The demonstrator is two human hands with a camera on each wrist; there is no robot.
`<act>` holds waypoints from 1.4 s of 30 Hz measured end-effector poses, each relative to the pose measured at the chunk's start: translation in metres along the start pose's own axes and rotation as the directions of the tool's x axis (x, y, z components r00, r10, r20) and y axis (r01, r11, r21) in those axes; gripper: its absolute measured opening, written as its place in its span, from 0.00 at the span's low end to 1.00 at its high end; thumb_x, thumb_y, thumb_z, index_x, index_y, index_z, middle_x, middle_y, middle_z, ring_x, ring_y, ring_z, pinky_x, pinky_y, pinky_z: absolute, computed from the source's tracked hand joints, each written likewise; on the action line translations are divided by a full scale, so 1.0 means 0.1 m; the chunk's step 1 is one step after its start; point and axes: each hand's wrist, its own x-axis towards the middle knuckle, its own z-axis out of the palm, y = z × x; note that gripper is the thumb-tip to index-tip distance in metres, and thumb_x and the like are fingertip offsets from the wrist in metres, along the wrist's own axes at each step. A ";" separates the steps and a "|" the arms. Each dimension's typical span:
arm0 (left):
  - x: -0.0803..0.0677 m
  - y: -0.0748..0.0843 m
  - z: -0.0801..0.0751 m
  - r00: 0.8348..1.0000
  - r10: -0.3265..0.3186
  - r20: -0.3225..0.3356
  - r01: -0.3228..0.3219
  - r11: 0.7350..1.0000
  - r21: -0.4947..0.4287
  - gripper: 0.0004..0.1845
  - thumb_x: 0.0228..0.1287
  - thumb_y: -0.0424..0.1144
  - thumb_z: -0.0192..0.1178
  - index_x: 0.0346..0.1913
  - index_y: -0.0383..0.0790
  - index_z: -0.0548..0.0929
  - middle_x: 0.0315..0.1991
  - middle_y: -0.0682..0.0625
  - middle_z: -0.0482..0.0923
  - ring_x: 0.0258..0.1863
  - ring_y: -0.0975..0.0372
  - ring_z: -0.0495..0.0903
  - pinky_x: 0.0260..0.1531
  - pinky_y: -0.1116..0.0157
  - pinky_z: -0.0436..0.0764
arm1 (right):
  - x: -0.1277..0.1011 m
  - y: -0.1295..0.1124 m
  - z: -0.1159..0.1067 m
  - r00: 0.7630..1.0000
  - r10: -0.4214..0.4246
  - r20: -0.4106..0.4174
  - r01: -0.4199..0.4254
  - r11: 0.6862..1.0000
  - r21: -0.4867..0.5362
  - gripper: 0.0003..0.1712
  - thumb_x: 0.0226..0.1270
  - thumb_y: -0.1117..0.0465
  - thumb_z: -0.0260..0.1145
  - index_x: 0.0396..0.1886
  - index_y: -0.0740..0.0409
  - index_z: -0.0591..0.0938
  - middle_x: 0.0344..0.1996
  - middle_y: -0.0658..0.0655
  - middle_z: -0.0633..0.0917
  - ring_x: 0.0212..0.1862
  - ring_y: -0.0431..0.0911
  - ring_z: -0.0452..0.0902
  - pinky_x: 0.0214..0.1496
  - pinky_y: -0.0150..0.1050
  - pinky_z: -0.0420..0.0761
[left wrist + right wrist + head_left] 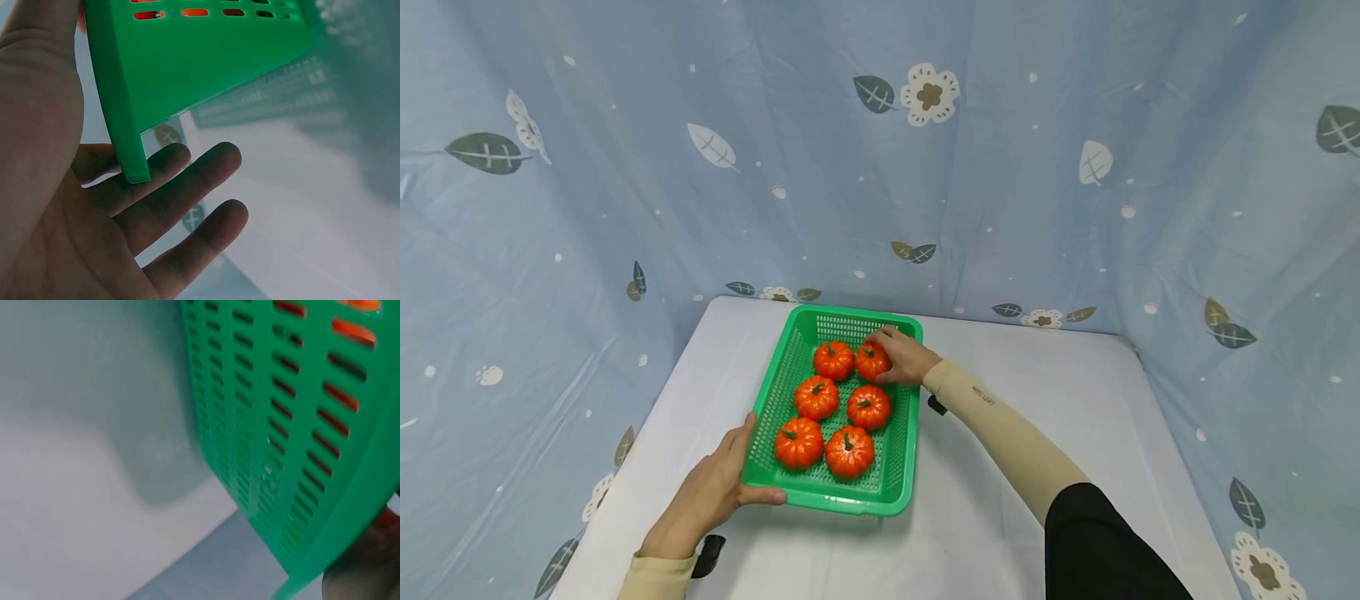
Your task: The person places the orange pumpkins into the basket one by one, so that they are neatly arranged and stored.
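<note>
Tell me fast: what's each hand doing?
Left hand: holds the green basket by its near-left corner.
Right hand: grips a small pumpkin at the basket's far end.

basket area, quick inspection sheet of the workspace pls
surface: white table, bare around the basket
job's things: green basket with slotted walls, holding six orange pumpkins in three rows of two; far right pumpkin is under the right hand
clutter: nothing seen
grippers: left hand grips the basket's near left corner, thumb on the rim, fingers beneath; right hand reaches over the far right rim, fingers curled on that pumpkin
cables: nothing seen; dark strap pieces show by each wrist
surroundings: blue curtain with leaf and flower print on all three sides
</note>
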 end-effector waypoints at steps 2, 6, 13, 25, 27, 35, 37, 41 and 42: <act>0.00 0.00 0.00 1.000 0.002 0.000 -0.002 1.000 0.000 0.74 0.41 0.74 0.69 0.81 0.33 0.44 0.72 0.29 0.62 0.53 0.37 0.79 0.53 0.42 0.78 | 0.01 0.00 -0.03 0.999 -0.004 0.038 0.004 1.000 -0.011 0.41 0.61 0.56 0.78 0.72 0.51 0.71 0.71 0.62 0.66 0.66 0.54 0.71 0.64 0.48 0.76; 0.00 0.01 0.00 1.000 -0.003 0.004 0.003 1.000 0.001 0.74 0.41 0.74 0.69 0.81 0.33 0.44 0.72 0.29 0.62 0.53 0.37 0.79 0.53 0.42 0.78 | 0.01 -0.01 -0.04 0.998 0.008 0.068 -0.007 1.000 -0.019 0.42 0.61 0.57 0.78 0.73 0.52 0.70 0.72 0.62 0.66 0.68 0.55 0.70 0.66 0.49 0.75; 0.02 0.01 -0.01 1.000 -0.008 0.006 0.008 1.000 0.000 0.74 0.41 0.74 0.69 0.81 0.32 0.45 0.72 0.30 0.62 0.54 0.37 0.79 0.53 0.42 0.78 | 0.02 0.01 0.02 0.999 -0.020 0.044 0.024 0.996 -0.085 0.42 0.60 0.61 0.79 0.72 0.56 0.70 0.70 0.63 0.67 0.66 0.56 0.72 0.66 0.47 0.75; 0.03 0.02 -0.03 1.000 -0.010 0.007 0.010 1.000 -0.002 0.74 0.41 0.74 0.70 0.81 0.32 0.45 0.72 0.30 0.62 0.54 0.36 0.79 0.53 0.42 0.78 | 0.05 -0.03 0.05 0.998 -0.054 0.016 0.056 0.986 -0.156 0.41 0.61 0.59 0.78 0.71 0.61 0.70 0.68 0.65 0.69 0.65 0.58 0.73 0.68 0.47 0.73; 0.03 0.02 -0.03 1.000 -0.010 0.007 0.010 1.000 0.001 0.74 0.41 0.74 0.70 0.81 0.32 0.45 0.72 0.30 0.62 0.54 0.36 0.79 0.53 0.42 0.78 | 0.06 -0.04 0.05 0.998 -0.057 0.007 0.058 0.987 -0.152 0.41 0.62 0.58 0.78 0.71 0.61 0.70 0.68 0.65 0.70 0.66 0.58 0.72 0.69 0.47 0.72; 0.03 0.01 -0.03 1.000 -0.014 0.007 0.014 1.000 0.003 0.74 0.41 0.73 0.70 0.81 0.32 0.45 0.72 0.30 0.62 0.55 0.36 0.78 0.53 0.42 0.78 | 0.08 -0.05 0.07 0.998 -0.061 0.009 0.061 0.977 -0.203 0.42 0.63 0.53 0.77 0.72 0.60 0.69 0.67 0.64 0.72 0.69 0.56 0.69 0.71 0.45 0.69; 0.03 0.01 -0.03 1.000 -0.014 0.007 0.014 1.000 0.002 0.74 0.40 0.73 0.70 0.81 0.32 0.45 0.72 0.30 0.62 0.55 0.36 0.78 0.53 0.42 0.78 | 0.08 -0.05 0.07 0.999 -0.052 0.015 0.054 0.977 -0.207 0.42 0.63 0.52 0.76 0.73 0.60 0.69 0.68 0.63 0.71 0.70 0.56 0.68 0.72 0.45 0.68; 0.03 0.01 -0.04 1.000 -0.018 0.011 0.018 1.000 0.001 0.75 0.40 0.74 0.70 0.81 0.32 0.45 0.72 0.29 0.62 0.54 0.37 0.78 0.53 0.41 0.78 | 0.08 -0.05 0.08 0.999 -0.041 0.022 0.045 0.973 -0.225 0.43 0.64 0.52 0.76 0.74 0.59 0.68 0.69 0.62 0.71 0.71 0.56 0.67 0.70 0.47 0.70; 0.03 0.02 -0.04 1.000 -0.019 0.012 0.019 1.000 0.002 0.75 0.40 0.74 0.70 0.81 0.32 0.45 0.72 0.29 0.62 0.54 0.37 0.79 0.53 0.41 0.78 | 0.09 -0.05 0.09 0.999 -0.036 0.022 0.040 0.972 -0.231 0.43 0.64 0.52 0.76 0.74 0.58 0.68 0.70 0.62 0.70 0.71 0.56 0.67 0.70 0.47 0.71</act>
